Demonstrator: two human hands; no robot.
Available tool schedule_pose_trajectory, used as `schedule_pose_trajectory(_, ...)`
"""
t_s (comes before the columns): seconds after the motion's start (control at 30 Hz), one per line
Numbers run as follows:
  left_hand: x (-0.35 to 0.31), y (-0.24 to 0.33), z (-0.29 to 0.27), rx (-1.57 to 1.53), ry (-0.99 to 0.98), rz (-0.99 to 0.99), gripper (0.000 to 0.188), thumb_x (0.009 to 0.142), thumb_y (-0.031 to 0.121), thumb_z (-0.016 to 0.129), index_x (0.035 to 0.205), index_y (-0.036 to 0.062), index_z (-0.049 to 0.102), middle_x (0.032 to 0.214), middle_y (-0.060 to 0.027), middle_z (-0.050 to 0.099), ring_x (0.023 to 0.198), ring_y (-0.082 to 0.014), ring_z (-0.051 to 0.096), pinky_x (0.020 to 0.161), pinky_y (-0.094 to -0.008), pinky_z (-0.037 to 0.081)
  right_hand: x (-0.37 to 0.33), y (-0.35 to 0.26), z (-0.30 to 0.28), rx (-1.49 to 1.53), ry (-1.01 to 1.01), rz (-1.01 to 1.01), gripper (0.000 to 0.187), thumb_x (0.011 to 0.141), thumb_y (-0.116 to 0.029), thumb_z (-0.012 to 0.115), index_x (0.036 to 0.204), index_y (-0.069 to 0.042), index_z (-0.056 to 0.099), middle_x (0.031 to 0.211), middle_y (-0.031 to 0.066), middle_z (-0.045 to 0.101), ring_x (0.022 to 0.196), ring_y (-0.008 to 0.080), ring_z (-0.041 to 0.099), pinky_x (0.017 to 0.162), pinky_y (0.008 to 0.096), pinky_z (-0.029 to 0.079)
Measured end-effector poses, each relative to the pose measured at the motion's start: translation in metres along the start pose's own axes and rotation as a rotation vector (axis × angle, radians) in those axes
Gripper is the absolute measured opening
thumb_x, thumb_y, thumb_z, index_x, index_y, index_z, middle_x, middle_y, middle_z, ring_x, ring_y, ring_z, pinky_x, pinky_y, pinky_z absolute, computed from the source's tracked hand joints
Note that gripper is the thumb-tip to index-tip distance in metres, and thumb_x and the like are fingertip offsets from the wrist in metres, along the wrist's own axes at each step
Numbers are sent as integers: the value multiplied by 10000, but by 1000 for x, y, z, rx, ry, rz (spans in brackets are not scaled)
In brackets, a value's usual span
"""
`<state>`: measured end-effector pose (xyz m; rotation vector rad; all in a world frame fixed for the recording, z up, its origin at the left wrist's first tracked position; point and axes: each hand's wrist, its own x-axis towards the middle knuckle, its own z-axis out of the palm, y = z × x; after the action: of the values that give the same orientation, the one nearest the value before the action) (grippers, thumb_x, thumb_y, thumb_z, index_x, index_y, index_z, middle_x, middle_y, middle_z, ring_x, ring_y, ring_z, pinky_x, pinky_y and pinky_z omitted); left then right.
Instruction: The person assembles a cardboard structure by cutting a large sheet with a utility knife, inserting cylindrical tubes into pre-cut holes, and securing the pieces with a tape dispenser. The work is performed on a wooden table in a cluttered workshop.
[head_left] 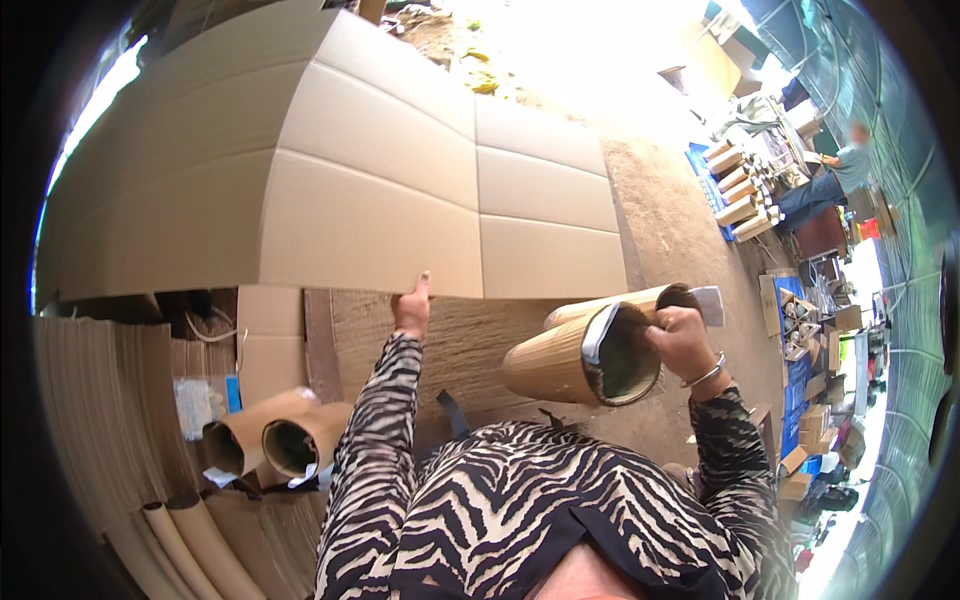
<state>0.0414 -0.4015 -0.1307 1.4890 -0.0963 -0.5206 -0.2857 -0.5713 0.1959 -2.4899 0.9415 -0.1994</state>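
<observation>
A big creased sheet of brown cardboard (370, 215) spreads across the upper left and middle. My left hand (412, 308) is closed on its near edge, thumb on top and the other fingers hidden beneath. My right hand (680, 345) grips the rims of two corrugated cardboard tubes lying side by side. The nearer cardboard tube (550, 358) shows a dark greenish inside and a pale strip at its rim. Behind it, the second cardboard tube (650, 297) is partly hidden, with a whitish flap at its end.
Two similar tubes (325, 425) lie at the lower left beside stacked cardboard sheets (105, 400). Rolled cardboard (205, 540) leans below them. At the far right, more tubes (740, 190) lie on a blue sheet near a person (845, 170). Small boxes (818, 425) line the right side.
</observation>
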Motion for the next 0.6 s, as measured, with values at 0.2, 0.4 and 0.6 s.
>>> schedule_pose_trajectory(0.2,-69,46,-16,119,67,85,299,916,189,668,1084,-58,659,1068,-138,691,992,-251,624,894,-357,484,53,77,-55,67,75,-89,235,712,-104,634,582,45,508,541,208,438,442,229,461,468,387,394)
schedule_pose_trajectory(0.4,-82,35,-34,123,188,123,338,899,163,696,1143,-63,632,1120,-103,665,1010,-232,607,937,-340,462,176,116,-116,-36,33,-291,163,725,-113,647,646,26,620,570,196,527,490,215,518,513,362,447)
schedule_pose_trajectory(0.6,-86,27,-39,132,199,-25,405,915,209,695,1200,-66,607,1181,-96,639,1076,-209,576,984,-327,427,308,159,-141,-61,144,-294,156,742,-124,654,673,15,648,597,192,567,514,251,557,532,368,469)
